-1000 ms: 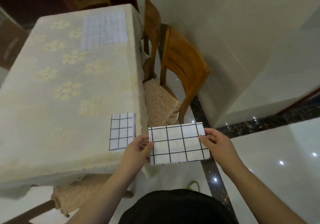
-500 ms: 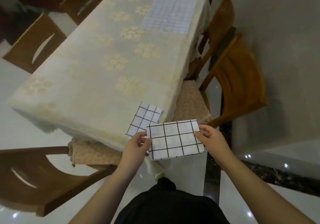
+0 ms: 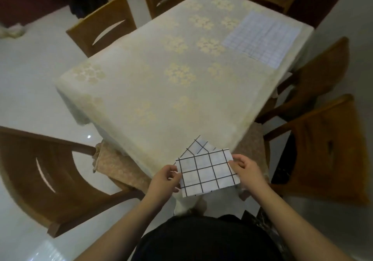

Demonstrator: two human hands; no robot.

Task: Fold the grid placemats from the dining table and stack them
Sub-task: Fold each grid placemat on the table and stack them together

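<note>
I hold a folded white placemat with a black grid [image 3: 207, 172] in the air over the near corner of the dining table [image 3: 161, 83]. My left hand [image 3: 164, 182] pinches its left edge and my right hand [image 3: 247, 172] pinches its right edge. Under it, partly hidden, a second folded grid placemat [image 3: 196, 145] lies on the table corner. A third placemat with a finer, paler grid [image 3: 262, 38] lies unfolded flat at the far right end of the table.
The table wears a cream cloth with floral patches. Wooden chairs stand around it: one at near left [image 3: 40, 170], two on the right [image 3: 327, 145], several at the far side. The floor is glossy and pale.
The view has swung left, so the table now fills the frame. The placemat in my hands has moved over the folded one on the table corner and now covers most of it.
</note>
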